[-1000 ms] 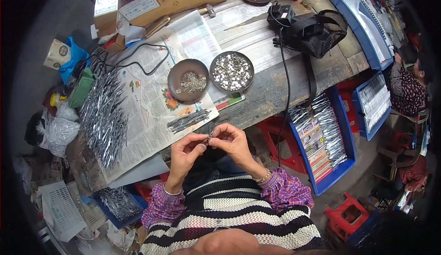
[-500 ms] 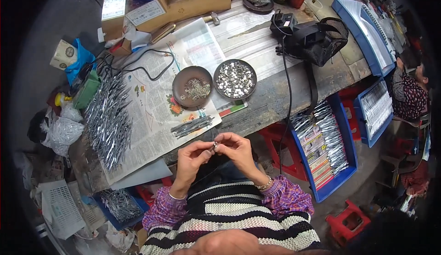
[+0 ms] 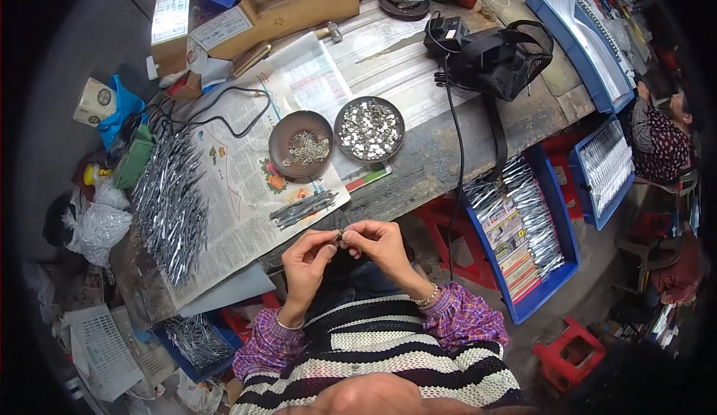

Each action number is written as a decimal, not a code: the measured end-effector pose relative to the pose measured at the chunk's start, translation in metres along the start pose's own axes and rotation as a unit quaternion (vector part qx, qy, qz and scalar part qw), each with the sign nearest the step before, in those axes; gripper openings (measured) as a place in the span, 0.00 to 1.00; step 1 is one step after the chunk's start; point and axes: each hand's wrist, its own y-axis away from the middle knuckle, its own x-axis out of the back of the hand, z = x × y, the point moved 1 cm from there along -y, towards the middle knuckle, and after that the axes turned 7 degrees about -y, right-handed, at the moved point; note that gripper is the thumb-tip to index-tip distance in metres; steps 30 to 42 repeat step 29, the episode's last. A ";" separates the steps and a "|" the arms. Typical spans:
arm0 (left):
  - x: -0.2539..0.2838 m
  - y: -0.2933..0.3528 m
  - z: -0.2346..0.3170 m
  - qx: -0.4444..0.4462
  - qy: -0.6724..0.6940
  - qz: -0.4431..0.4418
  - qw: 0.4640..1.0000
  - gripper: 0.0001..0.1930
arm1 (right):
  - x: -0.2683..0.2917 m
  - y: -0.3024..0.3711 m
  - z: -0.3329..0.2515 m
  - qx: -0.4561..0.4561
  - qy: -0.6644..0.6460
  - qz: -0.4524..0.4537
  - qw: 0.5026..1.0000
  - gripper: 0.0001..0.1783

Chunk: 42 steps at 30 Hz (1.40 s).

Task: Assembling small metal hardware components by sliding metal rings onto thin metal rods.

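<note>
Just off the near edge of the bench, my left hand (image 3: 305,269) and my right hand (image 3: 385,252) meet fingertip to fingertip. Both pinch a small metal piece (image 3: 341,239), mostly covered by the fingers, so its exact shape is unclear. Beyond them a short row of thin dark metal strips (image 3: 302,209) lies on newspaper (image 3: 243,224). A brown bowl (image 3: 281,140) holds tiny brassy metal parts (image 3: 308,149). Touching it or nearly so, a second round dish (image 3: 401,132) is full of small shiny square metal pieces (image 3: 369,127).
Pointed metal strips (image 3: 172,202) are heaped at the bench's left. A blue tray (image 3: 515,312) of similar strips sits right, by red stools (image 3: 569,355). A black mesh bag (image 3: 515,60), cable, hammer (image 3: 334,32) and cardboard boxes (image 3: 302,11) occupy the far side. Another person (image 3: 661,142) sits far right.
The view has shifted slightly, so the bench things appear a little further left and up. My fingers have turned around the small piece, and its bright face no longer shows.
</note>
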 end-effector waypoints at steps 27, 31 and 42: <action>-0.003 -0.003 -0.003 0.029 -0.008 -0.011 0.999 0.11 | -0.001 -0.005 -0.003 0.073 0.033 0.064 0.995 0.04; -0.003 -0.002 -0.004 0.038 0.011 -0.008 0.999 0.12 | 0.001 -0.005 -0.005 0.098 0.068 0.033 0.992 0.06; -0.003 -0.002 -0.004 0.038 0.011 -0.008 0.999 0.12 | 0.001 -0.005 -0.005 0.098 0.068 0.033 0.992 0.06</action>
